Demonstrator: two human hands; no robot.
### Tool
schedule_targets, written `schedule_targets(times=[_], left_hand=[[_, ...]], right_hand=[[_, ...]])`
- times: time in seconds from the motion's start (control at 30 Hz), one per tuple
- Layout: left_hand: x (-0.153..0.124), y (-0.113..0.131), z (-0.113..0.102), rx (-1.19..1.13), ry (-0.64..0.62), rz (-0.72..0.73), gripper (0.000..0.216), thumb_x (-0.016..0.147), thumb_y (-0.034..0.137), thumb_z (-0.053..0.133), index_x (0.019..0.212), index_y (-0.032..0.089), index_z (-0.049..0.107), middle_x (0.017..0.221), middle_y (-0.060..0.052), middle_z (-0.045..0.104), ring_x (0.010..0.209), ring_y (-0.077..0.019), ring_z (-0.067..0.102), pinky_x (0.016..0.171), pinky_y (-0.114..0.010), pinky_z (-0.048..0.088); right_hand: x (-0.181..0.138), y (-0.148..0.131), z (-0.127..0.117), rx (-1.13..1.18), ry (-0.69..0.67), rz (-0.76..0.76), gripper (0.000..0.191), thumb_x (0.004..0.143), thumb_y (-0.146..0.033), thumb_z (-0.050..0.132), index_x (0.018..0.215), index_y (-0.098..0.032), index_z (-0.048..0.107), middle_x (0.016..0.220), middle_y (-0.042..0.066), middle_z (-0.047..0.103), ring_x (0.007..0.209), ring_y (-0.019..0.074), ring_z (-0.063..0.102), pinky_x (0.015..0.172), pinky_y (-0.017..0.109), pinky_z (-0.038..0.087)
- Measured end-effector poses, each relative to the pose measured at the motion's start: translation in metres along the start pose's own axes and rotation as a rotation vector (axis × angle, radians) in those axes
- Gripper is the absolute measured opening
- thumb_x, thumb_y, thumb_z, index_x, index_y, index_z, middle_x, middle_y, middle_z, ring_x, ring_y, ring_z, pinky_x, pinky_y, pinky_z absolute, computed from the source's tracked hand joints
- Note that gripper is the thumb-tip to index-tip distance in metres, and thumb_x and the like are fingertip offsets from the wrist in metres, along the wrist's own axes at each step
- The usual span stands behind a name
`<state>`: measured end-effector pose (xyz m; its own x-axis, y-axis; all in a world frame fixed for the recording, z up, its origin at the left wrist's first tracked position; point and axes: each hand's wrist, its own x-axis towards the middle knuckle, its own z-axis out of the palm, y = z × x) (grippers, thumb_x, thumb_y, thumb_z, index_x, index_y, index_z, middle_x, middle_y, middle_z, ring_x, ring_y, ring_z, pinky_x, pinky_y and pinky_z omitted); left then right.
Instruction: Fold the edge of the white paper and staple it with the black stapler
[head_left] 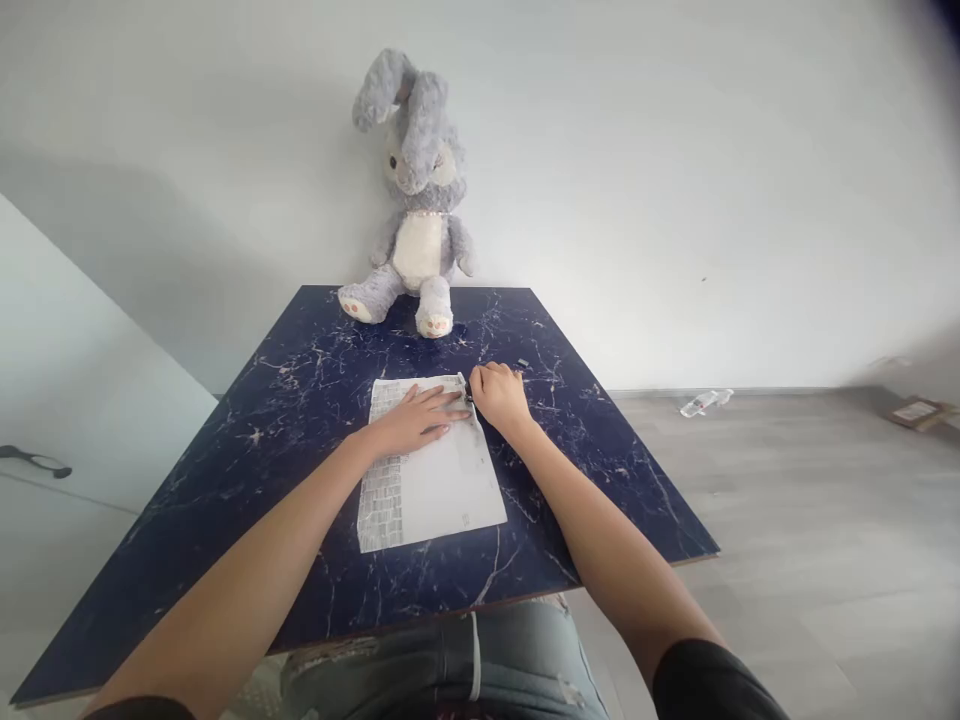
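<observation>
The left hand [412, 420] lies flat, fingers spread, on a partly brick-patterned paper sheet [446, 490] atop a marbled blue table [285, 420]; the right hand [499, 393] curls around a small dark object [469, 392], seemingly a tool, at the sheet's far right corner. A plush rabbit [418, 245] sits beyond.

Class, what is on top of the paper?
The left hand lies spread on the paper, towards its far edge. Whatever is printed beneath this hand is covered and cannot be seen.
</observation>
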<state>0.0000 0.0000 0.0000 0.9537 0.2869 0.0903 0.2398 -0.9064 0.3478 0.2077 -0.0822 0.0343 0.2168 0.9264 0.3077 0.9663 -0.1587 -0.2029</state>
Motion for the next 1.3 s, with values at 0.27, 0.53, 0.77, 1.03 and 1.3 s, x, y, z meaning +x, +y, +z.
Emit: schedule_targets(times=[0.27,0.53,0.77,1.03,1.3], left_hand=[[0.003,0.003,0.002,0.065,-0.002,-0.010,0.046,0.107,0.043,0.038,0.153,0.047,0.044,0.168,0.002,0.030,0.156,-0.0335,0.021,0.124,-0.066,0.007],[0.003,0.001,0.002,0.052,-0.010,-0.010,0.046,0.107,0.043,0.038,0.152,0.047,0.045,0.168,0.003,0.031,0.157,-0.0343,0.019,0.124,-0.067,0.006],[0.002,0.003,0.003,0.036,0.000,-0.030,0.042,0.107,0.045,0.040,0.145,0.040,0.058,0.167,-0.001,0.033,0.156,-0.0340,0.021,0.125,-0.066,0.005],[0.002,0.004,-0.001,0.010,0.012,-0.020,0.044,0.107,0.046,0.038,0.149,0.045,0.051,0.168,0.001,0.031,0.156,-0.0334,0.023,0.124,-0.066,0.007],[0.002,0.001,0.001,0.002,-0.004,-0.035,0.048,0.107,0.049,0.036,0.154,0.044,0.043,0.168,0.002,0.032,0.157,-0.0323,0.021,0.125,-0.063,0.005]], right_hand=[[0.000,-0.004,0.005,-0.150,0.005,-0.094,0.046,0.107,-0.029,0.030,0.091,-0.016,0.071,0.104,0.013,0.070,0.102,0.0279,0.056,0.091,0.042,0.036],[-0.002,-0.006,0.012,-0.196,0.025,-0.111,0.053,0.109,-0.030,0.024,0.095,-0.014,0.073,0.102,0.016,0.069,0.102,0.0307,0.054,0.092,0.046,0.035],[-0.007,-0.014,0.017,-0.265,0.044,-0.158,0.055,0.108,-0.029,0.021,0.098,-0.009,0.072,0.104,0.022,0.067,0.100,0.0339,0.053,0.089,0.050,0.036],[0.007,0.006,0.016,-0.124,0.038,-0.136,0.052,0.109,-0.026,0.027,0.087,-0.015,0.073,0.093,0.014,0.073,0.093,0.0254,0.063,0.090,0.039,0.037],[0.016,0.042,-0.001,-0.065,0.047,-0.045,0.054,0.111,-0.034,0.024,0.085,-0.018,0.067,0.093,0.011,0.073,0.090,0.0221,0.065,0.083,0.033,0.036]])
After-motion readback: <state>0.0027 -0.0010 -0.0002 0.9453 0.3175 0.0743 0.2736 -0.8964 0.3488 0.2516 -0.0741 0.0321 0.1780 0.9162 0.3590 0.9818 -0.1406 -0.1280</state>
